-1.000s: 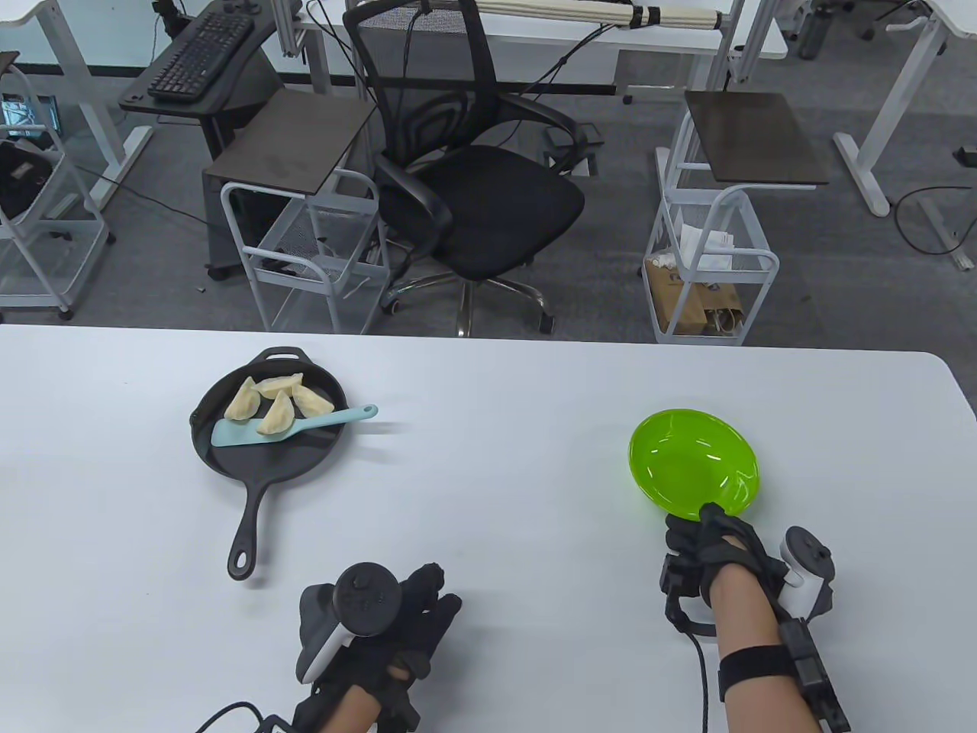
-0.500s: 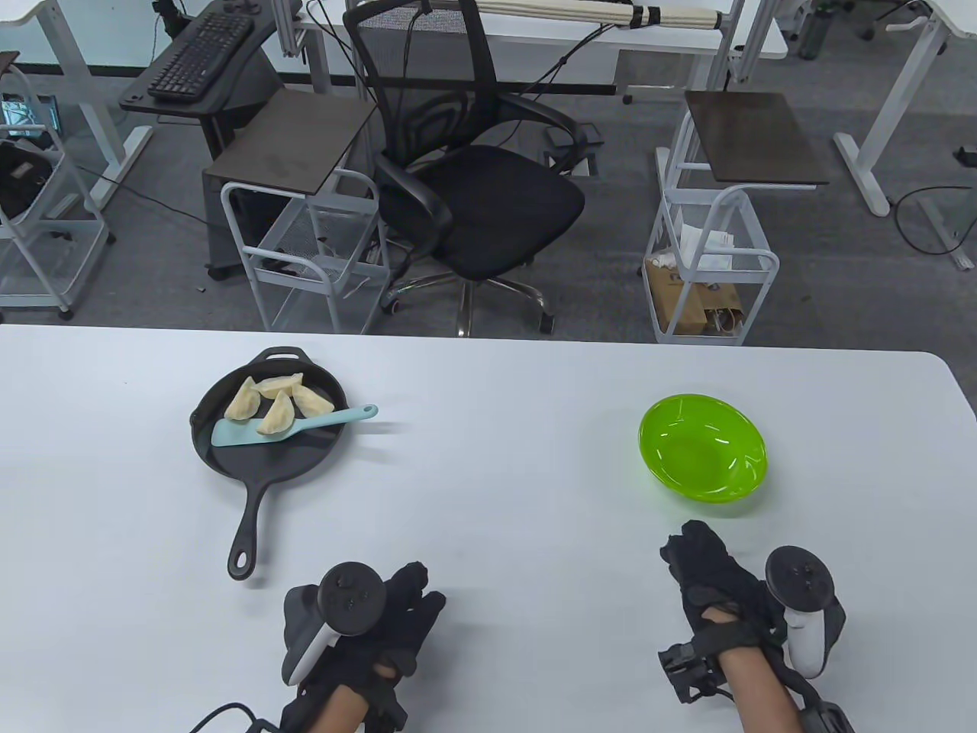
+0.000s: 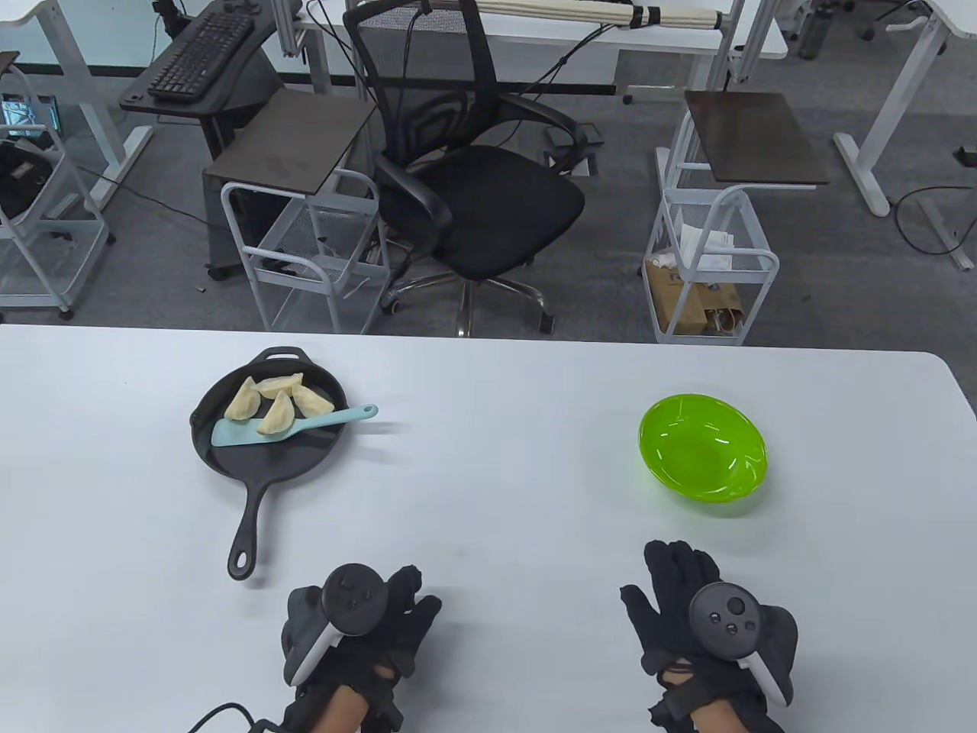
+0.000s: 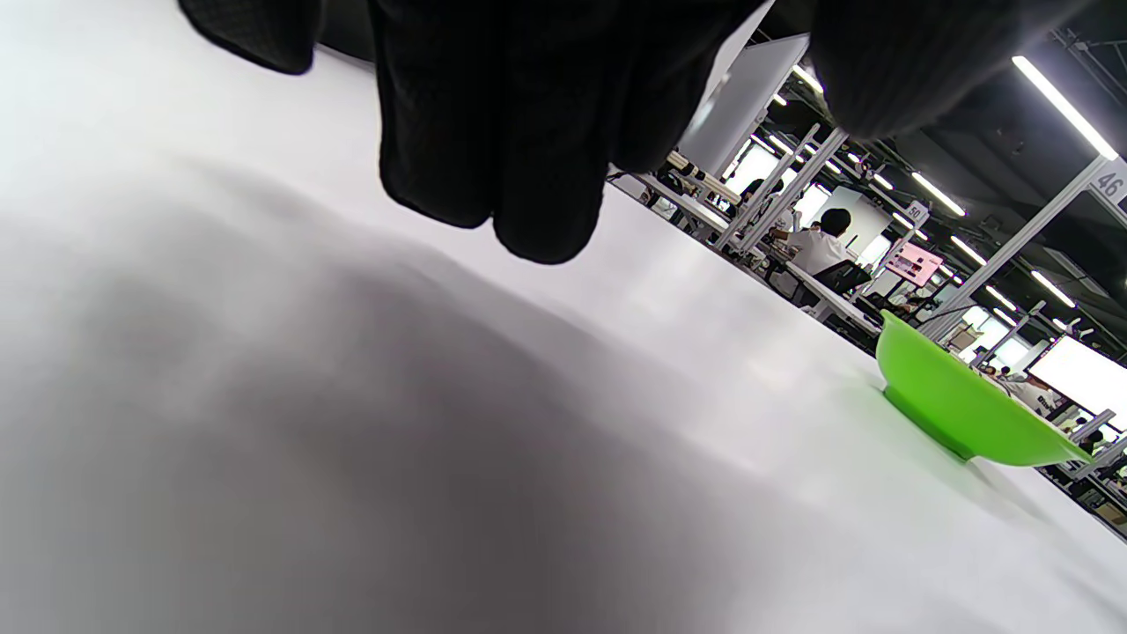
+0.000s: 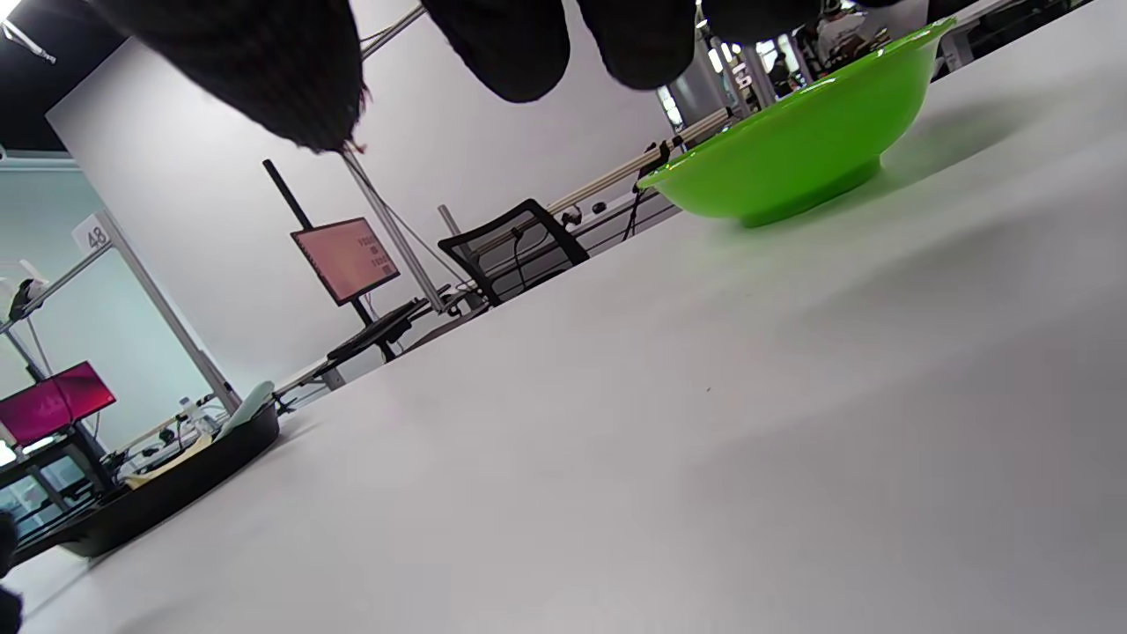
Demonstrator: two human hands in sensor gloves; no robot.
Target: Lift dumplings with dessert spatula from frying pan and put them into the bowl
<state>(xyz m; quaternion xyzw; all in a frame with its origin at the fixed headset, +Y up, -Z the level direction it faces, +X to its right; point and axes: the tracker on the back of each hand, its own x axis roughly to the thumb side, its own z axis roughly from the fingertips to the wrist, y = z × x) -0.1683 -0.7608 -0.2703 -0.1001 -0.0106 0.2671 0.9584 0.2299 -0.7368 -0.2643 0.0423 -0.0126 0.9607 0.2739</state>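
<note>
Left hand: my left hand point(image 3: 359, 622) lies flat near the bottom edge of the tabletop point(image 3: 488, 504), fingers loose, holding nothing.
Right hand: my right hand point(image 3: 698, 618) lies flat too, fingers spread and relaxed, holding nothing. It is near the bowl but not touching it.
Frying pan: the black frying pan point(image 3: 269, 427) sits on the left, well away from both hands. Its long handle points toward me, so I think it is easy for my left hand to grab and keep steady.
Dumplings: four dumplings point(image 3: 276, 397) lie close together in the far part of the pan. None are in the bowl yet.
Spatula: the light blue dessert spatula point(image 3: 294, 425) rests across the pan. Its flat end sits in the pan by one dumpling, which looks to lie partly on it. Its handle sticks out over the right rim, so I can pick it up from that side.
Bowl: the green bowl point(image 3: 702, 447) stands upright and empty on the right, well apart from the pan.
Next step, I think: reach for the spatula handle first.
</note>
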